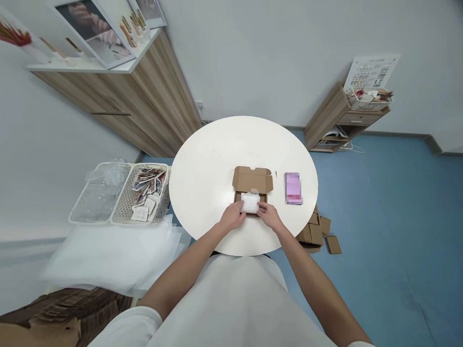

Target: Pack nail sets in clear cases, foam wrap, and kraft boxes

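Note:
An open cardboard box [252, 179] lies on the white round table [202, 159], its lid folded back away from me. Over the box's tray is a small white wrapped packet [250, 203], with a clear bit of wrap at its far edge. My left hand [232, 215] grips the packet's left edge, fingers closed on it. At the opposite edge, my right hand [269, 215] holds the packet with its thumb and fingers. What is inside the white wrap is hidden. How deep the packet sits in the box, I cannot tell.
A purple-pink pack [293, 188] lies on the table's right side. Brown cardboard boxes [314, 230] are piled on the floor beyond it. On the left stand a basket of cards [125, 205], another with clear bags [92, 202], and white wrapping sheets [108, 255].

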`<state>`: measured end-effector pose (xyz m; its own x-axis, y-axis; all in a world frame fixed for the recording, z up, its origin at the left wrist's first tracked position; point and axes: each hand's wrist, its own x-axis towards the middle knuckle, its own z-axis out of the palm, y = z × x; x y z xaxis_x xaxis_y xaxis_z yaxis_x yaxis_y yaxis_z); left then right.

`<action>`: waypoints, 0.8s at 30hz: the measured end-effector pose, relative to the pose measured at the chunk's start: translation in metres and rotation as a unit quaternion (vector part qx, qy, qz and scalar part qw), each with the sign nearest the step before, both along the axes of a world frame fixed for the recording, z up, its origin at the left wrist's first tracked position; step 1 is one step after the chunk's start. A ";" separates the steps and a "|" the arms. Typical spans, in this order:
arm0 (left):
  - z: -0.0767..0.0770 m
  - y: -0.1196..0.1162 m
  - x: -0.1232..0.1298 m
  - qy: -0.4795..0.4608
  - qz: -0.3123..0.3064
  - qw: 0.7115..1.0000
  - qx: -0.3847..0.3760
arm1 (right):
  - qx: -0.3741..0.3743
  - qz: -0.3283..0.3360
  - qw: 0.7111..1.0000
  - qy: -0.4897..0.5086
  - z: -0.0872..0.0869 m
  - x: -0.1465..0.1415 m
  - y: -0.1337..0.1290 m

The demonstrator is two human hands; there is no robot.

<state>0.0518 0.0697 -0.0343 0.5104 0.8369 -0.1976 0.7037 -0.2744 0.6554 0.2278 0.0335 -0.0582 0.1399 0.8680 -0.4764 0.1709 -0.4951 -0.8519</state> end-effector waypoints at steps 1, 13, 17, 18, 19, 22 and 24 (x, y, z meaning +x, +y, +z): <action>-0.001 0.000 0.002 0.028 -0.005 1.000 0.010 | -0.008 0.007 1.000 -0.003 -0.003 0.000 0.000; -0.009 -0.001 0.011 0.149 -0.028 0.987 0.051 | 0.010 0.101 0.992 -0.069 -0.013 -0.004 0.004; -0.010 -0.004 0.011 0.140 -0.020 0.989 0.050 | 0.024 0.127 0.985 -0.116 -0.004 -0.006 0.002; -0.009 -0.005 0.010 0.134 -0.016 0.989 0.052 | 0.029 0.124 0.985 -0.115 -0.001 -0.005 0.000; -0.009 -0.004 0.009 0.124 -0.010 0.991 0.054 | 0.034 0.115 0.987 -0.106 0.003 -0.004 -0.001; -0.008 0.005 0.000 0.071 0.034 0.995 0.062 | 0.043 0.051 0.996 -0.064 0.012 0.008 -0.001; -0.008 0.019 -0.007 0.022 0.101 0.994 0.047 | 0.041 -0.006 0.998 -0.055 0.018 0.021 0.007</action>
